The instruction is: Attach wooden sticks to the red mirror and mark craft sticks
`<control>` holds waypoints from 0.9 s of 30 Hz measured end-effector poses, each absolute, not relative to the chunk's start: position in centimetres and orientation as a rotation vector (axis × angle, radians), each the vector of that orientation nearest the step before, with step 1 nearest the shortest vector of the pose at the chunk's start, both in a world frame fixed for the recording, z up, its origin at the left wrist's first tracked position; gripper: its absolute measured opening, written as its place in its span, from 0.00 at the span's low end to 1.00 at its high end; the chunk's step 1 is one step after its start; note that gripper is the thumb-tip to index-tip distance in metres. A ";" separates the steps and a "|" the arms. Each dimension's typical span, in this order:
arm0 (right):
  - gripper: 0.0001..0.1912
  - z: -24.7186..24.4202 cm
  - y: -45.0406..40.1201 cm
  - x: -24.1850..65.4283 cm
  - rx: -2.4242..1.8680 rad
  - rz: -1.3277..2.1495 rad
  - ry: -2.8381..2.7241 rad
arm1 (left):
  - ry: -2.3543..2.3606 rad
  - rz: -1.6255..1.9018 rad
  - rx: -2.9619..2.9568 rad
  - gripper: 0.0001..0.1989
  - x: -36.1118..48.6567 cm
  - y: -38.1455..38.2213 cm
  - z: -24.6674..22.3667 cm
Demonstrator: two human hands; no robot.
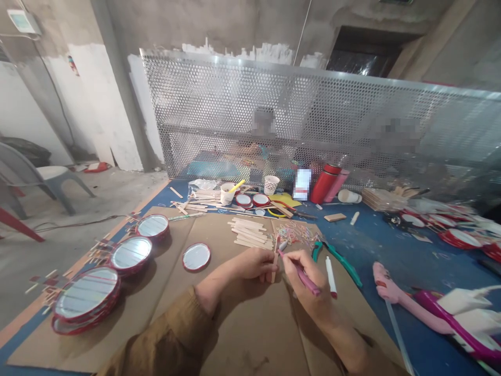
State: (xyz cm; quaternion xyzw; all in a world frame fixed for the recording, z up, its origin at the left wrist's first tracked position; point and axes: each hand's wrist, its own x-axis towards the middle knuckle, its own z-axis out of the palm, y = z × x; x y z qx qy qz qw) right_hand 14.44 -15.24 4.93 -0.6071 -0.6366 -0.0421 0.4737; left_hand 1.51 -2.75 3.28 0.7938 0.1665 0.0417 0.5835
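**Q:** In the hands?

**A:** A thin craft stick [275, 267], upright over the right half of the cardboard sheet [242, 334], pinched near its lower end by the left hand [254, 265], fingers closed narrow on the flat wood. In the right hand [303, 277], a slim magenta pen [307, 281], fingers curled tight around it, tip at the stick's upper end. Contact too small to tell.

**Q:** Feel and grip?

**A:** Probably light, stiff and dry, likely to snap if bent. Best taken by the flat faces, near one end. Pale, plain wood, long and narrow.

**Q:** Nearby?

**A:** Just past the hands, near the sheet's far edge, a heap of craft sticks [250, 233] and a tangle of colored bands [293, 233]. To the right, green pliers [338, 258] and a white marker [331, 277] with a red tip. Toward the left, a red-rimmed mirror [196, 257], then a row of larger ones [131, 256] along the sheet's left edge. Beyond the sheet, a blue bench [376, 250].
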 end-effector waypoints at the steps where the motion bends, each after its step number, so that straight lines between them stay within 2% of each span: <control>1: 0.07 4.9 -15.2 14.4 -1.479 -0.108 -1.559 | 0.386 0.101 1.853 0.06 1.5 -2.8 3.4; 15: 0.06 5.2 -15.1 14.3 -1.438 -0.159 -1.560 | 0.383 0.097 1.842 0.09 1.5 -3.0 3.7; 27: 0.06 5.2 -15.2 14.2 -1.431 -0.144 -1.580 | 0.398 0.098 1.921 0.06 1.5 -2.8 3.2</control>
